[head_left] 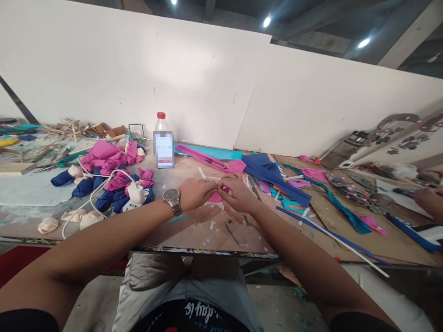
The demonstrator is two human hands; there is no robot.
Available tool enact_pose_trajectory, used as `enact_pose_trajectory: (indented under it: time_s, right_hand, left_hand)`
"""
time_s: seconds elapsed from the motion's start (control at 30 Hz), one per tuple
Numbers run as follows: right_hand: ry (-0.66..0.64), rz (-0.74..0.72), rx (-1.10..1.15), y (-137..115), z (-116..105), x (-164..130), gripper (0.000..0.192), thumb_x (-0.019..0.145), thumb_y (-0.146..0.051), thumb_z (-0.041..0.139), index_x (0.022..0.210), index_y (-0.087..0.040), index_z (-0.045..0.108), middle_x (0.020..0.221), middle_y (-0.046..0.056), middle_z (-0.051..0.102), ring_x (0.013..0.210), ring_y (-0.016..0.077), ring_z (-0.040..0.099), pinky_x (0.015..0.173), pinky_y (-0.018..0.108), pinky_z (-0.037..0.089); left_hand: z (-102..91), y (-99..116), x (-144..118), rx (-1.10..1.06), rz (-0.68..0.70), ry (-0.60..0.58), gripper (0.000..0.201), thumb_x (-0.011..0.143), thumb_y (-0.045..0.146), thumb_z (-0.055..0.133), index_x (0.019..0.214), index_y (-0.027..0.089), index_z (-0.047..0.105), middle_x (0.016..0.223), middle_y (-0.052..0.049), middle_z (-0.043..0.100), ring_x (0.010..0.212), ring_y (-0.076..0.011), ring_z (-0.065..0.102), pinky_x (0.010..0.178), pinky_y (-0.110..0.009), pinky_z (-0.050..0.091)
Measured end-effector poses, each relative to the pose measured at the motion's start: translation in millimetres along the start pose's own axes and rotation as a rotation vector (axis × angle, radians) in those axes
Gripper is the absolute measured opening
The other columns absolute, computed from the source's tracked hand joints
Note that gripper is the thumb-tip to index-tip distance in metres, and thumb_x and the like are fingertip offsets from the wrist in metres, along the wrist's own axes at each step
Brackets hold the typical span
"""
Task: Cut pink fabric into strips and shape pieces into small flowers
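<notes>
My left hand (pixel 195 192), with a watch on its wrist, and my right hand (pixel 237 192) meet over the middle of the worktable (pixel 194 230). Both pinch a small pink foam piece (pixel 216 197) between their fingertips, just above the table top. Most of the piece is hidden by my fingers. Long pink foam strips (pixel 211 160) and blue foam sheets (pixel 268 173) lie just beyond my hands.
A clear bottle with a red cap (pixel 163 140) stands behind my hands. Pink and blue foam roses (pixel 107 177), a white charger with cable (pixel 136 192) and cream roses (pixel 48 224) lie left. Teal strips (pixel 341 207) lie right, where another person's hand (pixel 429 200) works.
</notes>
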State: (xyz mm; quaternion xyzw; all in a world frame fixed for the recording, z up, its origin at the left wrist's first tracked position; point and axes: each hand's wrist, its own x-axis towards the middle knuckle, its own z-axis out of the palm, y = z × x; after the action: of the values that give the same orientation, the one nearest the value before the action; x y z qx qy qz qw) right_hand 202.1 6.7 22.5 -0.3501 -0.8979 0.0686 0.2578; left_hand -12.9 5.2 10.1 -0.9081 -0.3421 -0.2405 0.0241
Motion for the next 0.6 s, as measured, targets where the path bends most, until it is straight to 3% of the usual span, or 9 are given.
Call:
enact_pose_trajectory:
  time_s: [0.27, 0.6]
  right_hand:
    - [0.081, 0.033, -0.099, 5.1, 3.1, -1.2, 0.016, 0.094, -0.033, 0.057, 0.090, -0.022, 0.068, 0.091, 0.005, 0.073, 0.097, 0.0246, 0.059, 0.088, 0.041, 0.030]
    - [0.096, -0.025, -0.091, -2.1, -1.4, -1.7, 0.015, 0.093, -0.029, 0.057, 0.083, -0.022, 0.066, 0.082, 0.003, 0.072, 0.097, 0.0245, 0.059, 0.090, 0.042, 0.029]
  left_hand:
    - [-2.3, -1.8, 0.9, 0.015, -0.065, -0.052, 0.036, 0.104, 0.042, 0.033, 0.105, 0.025, 0.065, 0.093, -0.003, 0.074, 0.083, -0.0190, 0.068, 0.066, -0.029, 0.039]
    - [-1.5, 0.2, 0.3, 0.002, -0.067, -0.059, 0.035, 0.104, 0.042, 0.033, 0.102, 0.025, 0.064, 0.090, -0.003, 0.073, 0.081, -0.0183, 0.066, 0.065, -0.029, 0.039]
